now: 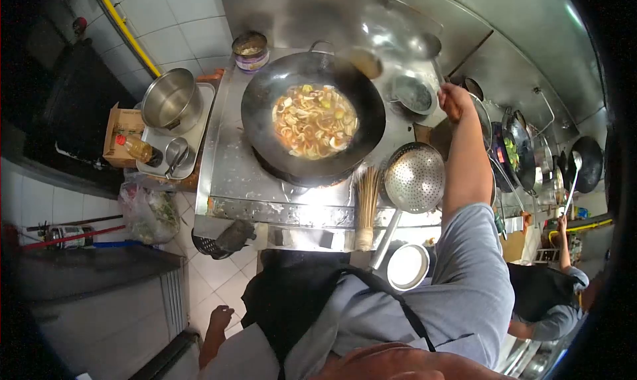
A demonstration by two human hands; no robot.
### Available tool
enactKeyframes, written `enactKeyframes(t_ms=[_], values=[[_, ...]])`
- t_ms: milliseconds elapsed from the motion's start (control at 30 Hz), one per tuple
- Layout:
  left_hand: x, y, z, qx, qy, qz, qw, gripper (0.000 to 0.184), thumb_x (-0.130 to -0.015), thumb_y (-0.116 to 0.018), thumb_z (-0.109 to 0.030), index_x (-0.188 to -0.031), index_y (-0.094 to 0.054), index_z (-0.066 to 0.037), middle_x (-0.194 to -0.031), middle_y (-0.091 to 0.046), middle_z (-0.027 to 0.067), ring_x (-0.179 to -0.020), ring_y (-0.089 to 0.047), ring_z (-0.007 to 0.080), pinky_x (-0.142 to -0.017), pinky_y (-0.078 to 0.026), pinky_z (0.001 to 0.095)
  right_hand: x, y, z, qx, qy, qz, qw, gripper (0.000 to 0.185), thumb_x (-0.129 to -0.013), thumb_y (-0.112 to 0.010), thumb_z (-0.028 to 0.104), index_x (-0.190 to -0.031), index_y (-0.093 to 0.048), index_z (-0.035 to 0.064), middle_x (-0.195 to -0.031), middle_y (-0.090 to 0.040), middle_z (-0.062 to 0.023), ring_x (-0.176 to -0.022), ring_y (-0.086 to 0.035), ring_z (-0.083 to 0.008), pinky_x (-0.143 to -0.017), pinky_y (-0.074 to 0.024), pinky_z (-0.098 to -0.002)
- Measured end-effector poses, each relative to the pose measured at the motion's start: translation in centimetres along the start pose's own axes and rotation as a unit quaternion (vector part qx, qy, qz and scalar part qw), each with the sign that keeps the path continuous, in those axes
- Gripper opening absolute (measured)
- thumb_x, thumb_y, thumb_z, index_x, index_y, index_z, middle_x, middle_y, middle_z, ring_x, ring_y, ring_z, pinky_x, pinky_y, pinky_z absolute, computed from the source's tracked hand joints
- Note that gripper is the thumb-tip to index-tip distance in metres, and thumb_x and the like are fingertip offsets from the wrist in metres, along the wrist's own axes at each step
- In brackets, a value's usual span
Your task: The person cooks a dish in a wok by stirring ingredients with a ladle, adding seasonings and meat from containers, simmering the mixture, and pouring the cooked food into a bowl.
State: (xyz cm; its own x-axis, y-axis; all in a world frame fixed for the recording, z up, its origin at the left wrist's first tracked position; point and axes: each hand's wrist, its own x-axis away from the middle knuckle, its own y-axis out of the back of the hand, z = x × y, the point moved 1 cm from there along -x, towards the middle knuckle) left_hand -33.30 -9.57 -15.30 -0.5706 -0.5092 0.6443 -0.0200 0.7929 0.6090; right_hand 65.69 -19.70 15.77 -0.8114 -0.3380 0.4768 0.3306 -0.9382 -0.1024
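A large black wok [255, 111] sits on the stove, holding a soupy mix of noodle-like strips and vegetables [315, 121] in reddish broth. My right hand [455, 102] is closed round the handle of a ladle [424, 46], whose bowl is raised over the back of the stove, to the right of the wok. Below that ladle is a metal pot of liquid [413, 93]. My left hand [221, 317] hangs low beside my body, away from the stove, its fingers curled; whether anything is in it is too small to tell.
A perforated strainer [415, 177] and a bamboo brush [366, 204] lie at the stove's front right, above a white container [407, 266]. Left stand a steel pot [171, 101], an oil bottle [138, 149] and a tray [204, 118]. A co-worker [551, 300] holds a ladle at far right.
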Motion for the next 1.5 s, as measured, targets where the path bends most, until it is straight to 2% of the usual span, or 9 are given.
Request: enactKeyframes(t_ms=[267,333,567,867,1067,1200,1333,1433,1500], values=[[4.2,0.0,-0.7,0.205,0.301,-0.086,0.927,0.044,-0.082,-0.068,-0.029,-0.115,-0.063,0.0,-0.087,-0.07,0.0177,-0.081,-0.069,0.0279,-0.075,-0.054,0.0404,-7.0,7.9,-10.5,0.69,0.175,-0.108,0.694,0.026,-0.075,-0.064,0.017,-0.078,-0.069,-0.0084,-0.074,-0.068,-0.0228,-0.064,-0.068,-0.0336,-0.06,-0.0521,-0.045],[7.7,-1.1,0.8,0.049,0.016,-0.119,0.992,0.045,-0.081,-0.068,-0.033,-0.114,-0.064,-0.001,-0.099,-0.07,0.0206,-0.091,-0.068,0.0318,-0.082,-0.054,0.0415,-6.6,6.5,-10.8,0.714,0.179,-0.093,0.671,0.028,-0.076,-0.063,0.018,-0.083,-0.069,-0.0091,-0.077,-0.069,-0.022,-0.067,-0.069,-0.0336,-0.06,-0.0519,-0.0468],[8.2,-2.0,-1.3,0.146,0.334,-0.068,0.929,0.048,-0.084,-0.066,-0.037,-0.117,-0.065,-0.002,-0.12,-0.064,0.0207,-0.111,-0.062,0.0351,-0.097,-0.048,0.0387,-6.9,4.8,-9.5,-0.1,-0.084,-0.001,0.992,0.015,-0.091,-0.052,0.01,-0.077,-0.05,0.0071,-0.059,-0.051,0.0021,-0.046,-0.049,-0.0078,-0.039,-0.0413,-0.0185],[3.4,-4.0,1.3,-0.012,0.076,-0.076,0.994,0.025,-0.088,-0.059,-0.028,-0.108,-0.072,-0.019,-0.121,-0.063,0.0148,-0.107,-0.064,0.0291,-0.092,-0.052,0.0384,2.5,-2.3,-0.4,0.06,0.007,0.105,0.993,0.016,-0.094,-0.051,0.015,-0.079,-0.051,0.0085,-0.064,-0.052,0.0007,-0.049,-0.046,-0.0068,-0.042,-0.0389,-0.0182],[1.2,0.6,-3.5,0.181,0.262,-0.118,0.94,0.042,-0.084,-0.064,-0.032,-0.114,-0.066,-0.003,-0.114,-0.066,0.0209,-0.099,-0.067,0.0338,-0.09,-0.052,0.0382,1.1,-5.6,0.6,0.18,0.048,0.114,0.976,0.008,-0.091,-0.051,0.012,-0.09,-0.054,0.0042,-0.068,-0.053,-0.004,-0.054,-0.047,-0.013,-0.05,-0.0405,-0.027],[4.6,-2.7,0.7,0.159,0.205,-0.136,0.956,0.043,-0.083,-0.064,-0.033,-0.115,-0.066,-0.004,-0.112,-0.067,0.0213,-0.102,-0.066,0.0336,-0.092,-0.051,0.0393,-4.5,2.3,-4.1,0.442,0.139,0.046,0.885,0.018,-0.084,-0.06,0.016,-0.093,-0.059,0.0003,-0.061,-0.056,-0.0081,-0.054,-0.057,-0.0197,-0.05,-0.0458,-0.0335],[10.6,-4.8,0.8,0.026,0.234,-0.045,0.971,0.045,-0.082,-0.067,-0.035,-0.115,-0.066,-0.004,-0.113,-0.067,0.0221,-0.106,-0.064,0.0336,-0.095,-0.05,0.0406,-12.5,8.4,-10.0,0.796,0.317,-0.035,0.514,0.027,-0.074,-0.063,0.016,-0.089,-0.068,-0.0055,-0.076,-0.067,-0.0218,-0.07,-0.067,-0.0323,-0.066,-0.0524,-0.0431],[12.4,-7.5,4.1,0.091,0.307,-0.072,0.945,0.05,-0.08,-0.069,-0.037,-0.117,-0.064,-0.004,-0.114,-0.066,0.0223,-0.109,-0.063,0.0347,-0.095,-0.049,0.0407,-12.0,8.5,-11.6,0.735,0.341,0.014,0.586,0.023,-0.078,-0.062,0.018,-0.077,-0.067,-0.004,-0.078,-0.069,-0.0193,-0.069,-0.067,-0.031,-0.062,-0.0524,-0.0415],[12.2,-6.4,3.7,0.072,0.293,-0.094,0.949,0.05,-0.081,-0.067,-0.037,-0.118,-0.062,-0.004,-0.114,-0.066,0.0219,-0.108,-0.063,0.0355,-0.094,-0.049,0.0406,-13.1,7.9,-12.3,0.4,0.034,0.097,0.911,0.021,-0.084,-0.06,0.018,-0.073,-0.062,-0.0007,-0.071,-0.063,-0.0114,-0.059,-0.06,-0.0226,-0.052,-0.049,-0.0351]])
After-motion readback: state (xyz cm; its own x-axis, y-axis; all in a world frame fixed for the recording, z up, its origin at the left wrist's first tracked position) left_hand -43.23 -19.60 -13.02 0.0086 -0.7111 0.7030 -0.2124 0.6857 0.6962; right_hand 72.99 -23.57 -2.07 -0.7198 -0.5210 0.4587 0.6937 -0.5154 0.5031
